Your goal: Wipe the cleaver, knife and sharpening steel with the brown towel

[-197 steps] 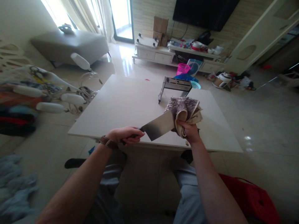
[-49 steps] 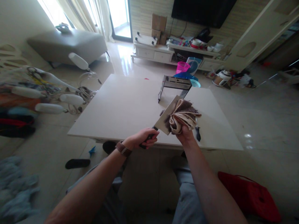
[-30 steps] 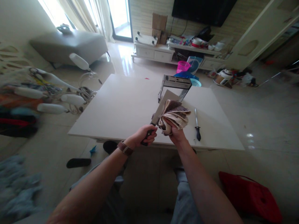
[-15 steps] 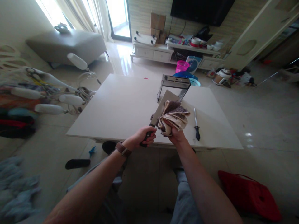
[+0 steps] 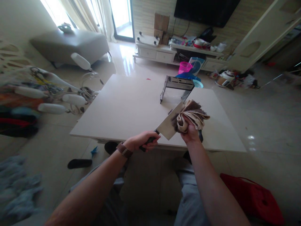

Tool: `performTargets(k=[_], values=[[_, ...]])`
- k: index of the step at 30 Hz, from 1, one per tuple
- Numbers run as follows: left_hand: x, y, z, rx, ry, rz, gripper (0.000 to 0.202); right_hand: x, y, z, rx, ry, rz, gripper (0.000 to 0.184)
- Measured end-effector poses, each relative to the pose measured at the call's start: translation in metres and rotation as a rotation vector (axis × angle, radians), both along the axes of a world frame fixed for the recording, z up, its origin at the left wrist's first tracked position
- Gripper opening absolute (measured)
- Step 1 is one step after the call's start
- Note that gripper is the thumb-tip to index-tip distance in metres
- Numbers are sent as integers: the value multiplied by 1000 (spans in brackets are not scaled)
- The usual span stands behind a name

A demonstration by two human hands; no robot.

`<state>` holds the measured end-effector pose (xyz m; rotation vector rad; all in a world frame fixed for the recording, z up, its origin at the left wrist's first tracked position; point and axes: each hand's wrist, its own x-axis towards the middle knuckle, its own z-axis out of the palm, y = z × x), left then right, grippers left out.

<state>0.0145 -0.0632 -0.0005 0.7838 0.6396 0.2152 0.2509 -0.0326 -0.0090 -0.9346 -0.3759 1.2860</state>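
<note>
My left hand (image 5: 145,140) is closed round the black handle of a cleaver (image 5: 168,126), whose broad blade points up and to the right above the table's near edge. In my right hand (image 5: 191,131) is a bunched brown and beige cloth (image 5: 191,116), folded in layers. The cloth touches the blade's right part and covers some of it. Behind my right hand, the black handle (image 5: 200,135) of a sharpening steel shows; its rod is hidden by the cloth. Beyond the blade stands a metal-framed knife rack (image 5: 180,82) on the table.
The white table (image 5: 122,106) spans the middle. Behind it are a pink basket (image 5: 184,67) and a light blue basket (image 5: 198,83). Several white lamp shades (image 5: 74,99) lie at the left. A red bag (image 5: 254,199) rests on the floor at the lower right.
My right hand with the cloth has moved right and slightly up, showing more of the blade. The cleaver has tilted further right, and the cloth now hides the sharpening steel's rod.
</note>
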Motion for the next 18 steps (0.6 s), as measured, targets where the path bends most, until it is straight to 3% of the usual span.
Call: performTargets(k=[10,14,18], values=[[13,8,-2,-107,-125,184,31,-45,-8,-15,49,-67,141,32],[16,7,-3,-114,-135,170,30,-41,-5,-16,68,-76,101,31],[8,5,-4,-121,-102,67,31,-22,-2,-8,71,-60,15,29]])
